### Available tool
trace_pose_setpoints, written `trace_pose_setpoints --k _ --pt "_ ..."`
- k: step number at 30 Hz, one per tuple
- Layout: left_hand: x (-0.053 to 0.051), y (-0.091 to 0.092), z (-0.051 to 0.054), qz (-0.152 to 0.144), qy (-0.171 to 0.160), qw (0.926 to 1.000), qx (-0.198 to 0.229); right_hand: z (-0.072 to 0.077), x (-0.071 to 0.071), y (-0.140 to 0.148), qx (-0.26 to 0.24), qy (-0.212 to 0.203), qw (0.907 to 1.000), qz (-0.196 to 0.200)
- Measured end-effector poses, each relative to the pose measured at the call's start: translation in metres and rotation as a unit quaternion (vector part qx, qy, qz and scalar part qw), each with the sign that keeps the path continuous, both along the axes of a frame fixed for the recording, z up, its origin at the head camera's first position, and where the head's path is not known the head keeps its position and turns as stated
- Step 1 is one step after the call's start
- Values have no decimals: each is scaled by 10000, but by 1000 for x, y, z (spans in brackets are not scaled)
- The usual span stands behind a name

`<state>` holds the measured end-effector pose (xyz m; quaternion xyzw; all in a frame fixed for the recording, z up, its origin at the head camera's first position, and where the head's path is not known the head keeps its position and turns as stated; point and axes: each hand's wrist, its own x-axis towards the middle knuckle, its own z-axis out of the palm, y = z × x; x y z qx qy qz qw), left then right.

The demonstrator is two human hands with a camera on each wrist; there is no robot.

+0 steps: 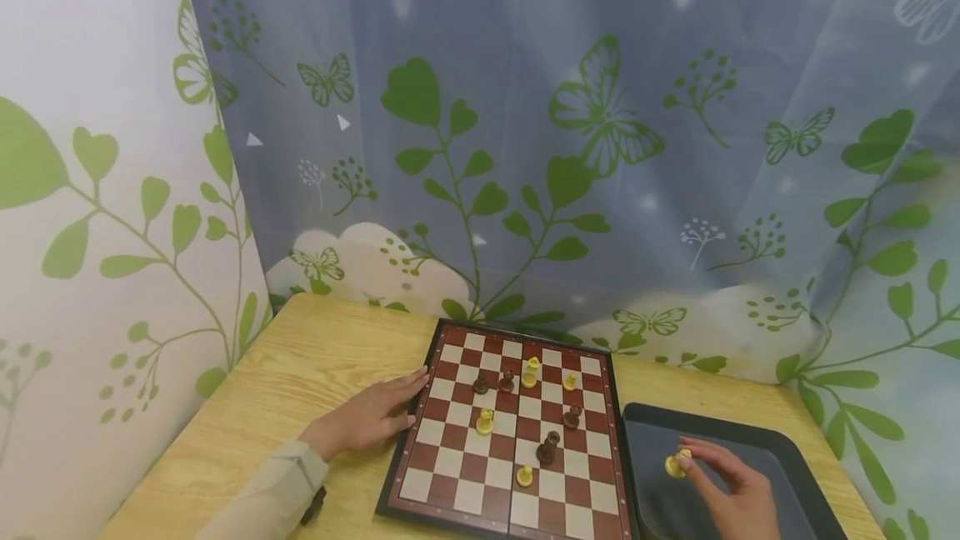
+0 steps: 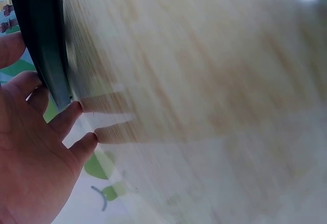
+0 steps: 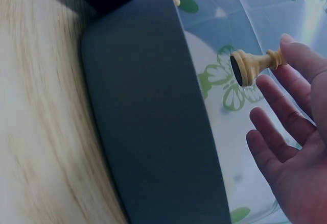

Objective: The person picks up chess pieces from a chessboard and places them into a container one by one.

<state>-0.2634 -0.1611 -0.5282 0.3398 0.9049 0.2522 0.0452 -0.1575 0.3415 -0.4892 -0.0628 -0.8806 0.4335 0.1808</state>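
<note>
Above the dark tray, my right hand pinches a cream-yellow chess piece by its top between thumb and index finger. In the right wrist view the piece tilts sideways, its dark base showing; the fingers hide its head, so I cannot tell its kind. My left hand rests with extended fingers against the left edge of the chessboard. In the left wrist view, fingertips lie at the board's dark rim. Several yellow and brown pieces stand on the board, including a tall brown one.
The chessboard and tray stand side by side on a wooden table. A blue curtain with leaf and butterfly prints hangs behind it, and a white printed one at the left. A small dark object lies partly hidden by the left sleeve.
</note>
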Motion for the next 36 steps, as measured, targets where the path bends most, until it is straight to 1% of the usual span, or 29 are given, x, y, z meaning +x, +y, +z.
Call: trace_pose_setpoints --k 5,10,13,17,24,29,34,36 --pt "-1 -1 -3 -51 114 9999 -73 -2 0 6 -43 36 9995 -320" --pt "-1 -2 -3 -53 43 10000 -69 -1 0 12 -39 43 9985 -545" --pt "-1 -1 -1 -36 -27 10000 -62 -1 0 17 37 -61 9978 -665" --pt "0 0 0 -15 -24 10000 -68 -2 0 23 53 -226 9967 -779" --pt "1 0 0 -20 -26 10000 -94 -4 3 31 227 -280 9938 -1053" --pt "2 0 1 -1 -52 9999 -88 -5 3 36 324 -308 9923 -1154" --pt "3 0 2 -9 1 10000 -82 -7 4 42 454 -262 9914 -1195" --pt "3 1 2 -27 27 10000 -47 -8 5 46 598 -272 9901 -1243"
